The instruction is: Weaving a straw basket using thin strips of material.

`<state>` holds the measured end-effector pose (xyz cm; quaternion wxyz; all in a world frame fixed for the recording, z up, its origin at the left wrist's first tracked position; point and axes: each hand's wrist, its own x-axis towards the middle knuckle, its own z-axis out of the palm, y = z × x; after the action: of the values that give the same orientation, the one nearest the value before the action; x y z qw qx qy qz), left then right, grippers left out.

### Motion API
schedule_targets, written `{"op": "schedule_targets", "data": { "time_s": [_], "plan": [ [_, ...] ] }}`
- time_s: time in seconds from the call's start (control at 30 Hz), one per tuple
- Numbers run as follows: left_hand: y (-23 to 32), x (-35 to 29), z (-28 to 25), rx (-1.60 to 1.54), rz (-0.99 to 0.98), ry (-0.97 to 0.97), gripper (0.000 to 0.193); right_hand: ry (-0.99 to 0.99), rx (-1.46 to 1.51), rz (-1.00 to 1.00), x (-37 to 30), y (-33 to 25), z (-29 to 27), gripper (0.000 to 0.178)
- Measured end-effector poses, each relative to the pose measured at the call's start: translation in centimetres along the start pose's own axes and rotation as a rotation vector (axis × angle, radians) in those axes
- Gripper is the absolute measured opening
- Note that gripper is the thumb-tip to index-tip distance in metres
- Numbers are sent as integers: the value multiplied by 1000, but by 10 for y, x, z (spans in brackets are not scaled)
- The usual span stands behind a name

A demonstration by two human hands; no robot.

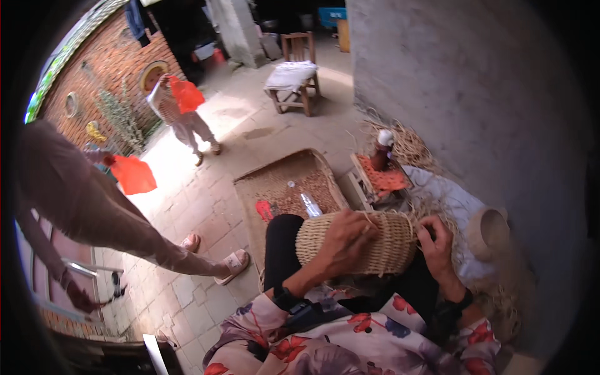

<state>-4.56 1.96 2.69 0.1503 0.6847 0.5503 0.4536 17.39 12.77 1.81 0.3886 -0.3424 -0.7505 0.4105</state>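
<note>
A woven straw basket (389,250) lies on its side across my lap, over black trousers. My left hand (347,240) is over its upper side with fingers curled together, and a pale straw strand (370,218) shows at the fingertips. At the basket's right end, my right hand (437,242) has thumb and forefinger pinched at the rim. Loose straw ends stick out around that rim. The inside of the basket is hidden from me.
A shallow tray (247,206) of small brown bits holds a clear bottle (310,205). A low stool with an orange cover (390,181) bears a brown bottle (380,156). Loose straw (409,147) lies by the wall. Two people stand left, near orange cloths (134,175). A wooden chair (299,94) stands behind.
</note>
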Motion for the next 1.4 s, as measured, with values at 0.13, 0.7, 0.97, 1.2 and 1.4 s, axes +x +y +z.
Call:
{"op": "schedule_targets", "data": {
  "time_s": [0.13, 0.7, 0.97, 1.2, 1.4],
  "plan": [
    [3, 8, -6, -58, -62, -14, 14, 1, 2, -8, -2, 6, -4, 10],
    [-100, -70, -285, 620, -482, 633, 19, -31, -482, -293, -26, 54, -28, 18],
    [34, 7, -41, 389, -121, -244, 21, 203, -425, -250, -26, 78, -16, 5],
    [22, 12, -35, 515, -62, -335, 14, 285, -493, -245, -33, 75, -18, 7],
    [-56, -39, -192, 790, -358, 190, 7, 380, -545, -226, -37, 77, -28, 9]
  ]
}}
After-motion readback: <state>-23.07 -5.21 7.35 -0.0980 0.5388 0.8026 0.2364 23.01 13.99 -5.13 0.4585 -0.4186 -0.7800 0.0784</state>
